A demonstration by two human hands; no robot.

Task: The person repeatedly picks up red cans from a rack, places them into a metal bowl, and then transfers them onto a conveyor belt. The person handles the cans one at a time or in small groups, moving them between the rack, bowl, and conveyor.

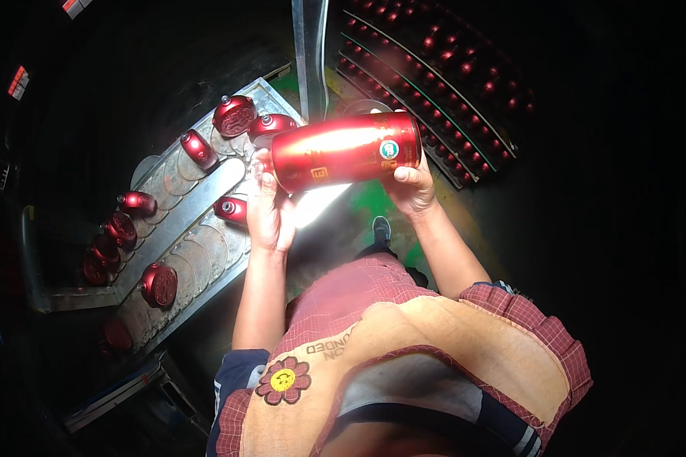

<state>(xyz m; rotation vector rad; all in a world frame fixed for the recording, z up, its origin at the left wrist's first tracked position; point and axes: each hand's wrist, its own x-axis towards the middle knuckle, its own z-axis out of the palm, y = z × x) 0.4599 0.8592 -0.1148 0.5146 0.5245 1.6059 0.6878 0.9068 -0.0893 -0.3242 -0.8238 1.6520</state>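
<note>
A glossy red bottle (pixel 343 150) with gold markings and a small round green-and-white sticker lies sideways between my two hands, above the floor beside a conveyor. My left hand (pixel 272 209) closes on its left end, the thumb pointing up along it. At the other end, my right hand (pixel 413 186) grips from below, thumb on the near side and fingers partly hidden behind. Bright light glares off the bottle's upper side. Close to my left hand, a smaller-looking red bottle (pixel 233 209) and another red bottle (pixel 273 124) are on the conveyor.
The looping plate conveyor (pixel 206 255) on my left carries several more red bottles (pixel 158 286). A metal post (pixel 310 61) rises just beyond my hands. Racks (pixel 434 84) filled with red bottles stand at the far right. Green patches mark the floor (pixel 370 199).
</note>
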